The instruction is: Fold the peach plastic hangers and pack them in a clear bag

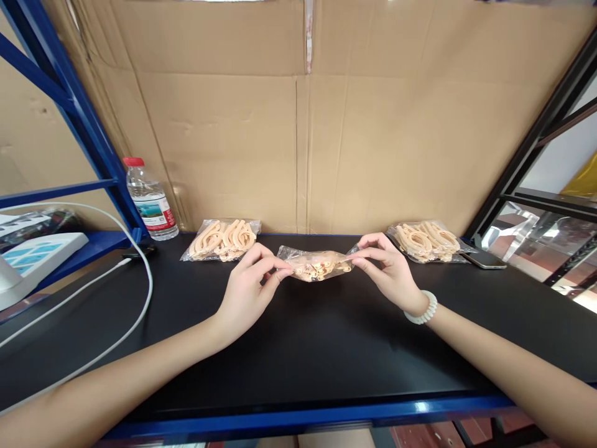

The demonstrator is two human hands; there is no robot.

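Observation:
Between my hands is a clear plastic bag (321, 269) with several beige, looped pieces inside. My left hand (252, 283) pinches its left edge between thumb and fingers. At the opposite edge, my right hand (387, 270), with a pale beaded bracelet (422, 309) on the wrist, pinches the plastic too. The bag is held just over the black tabletop (321, 348); whether its underside touches cannot be made out. A similar bag of beige pieces (224, 239) lies behind my left hand. Another such bag (425, 241) rests behind my right hand.
A water bottle (152, 202) with a red cap stands at the back left. A white cable (148, 298) curves over the table's left side. The phone (485, 259) lies at the right. Cardboard (233, 137) walls off the back; a blue frame post (88, 124) rises at left.

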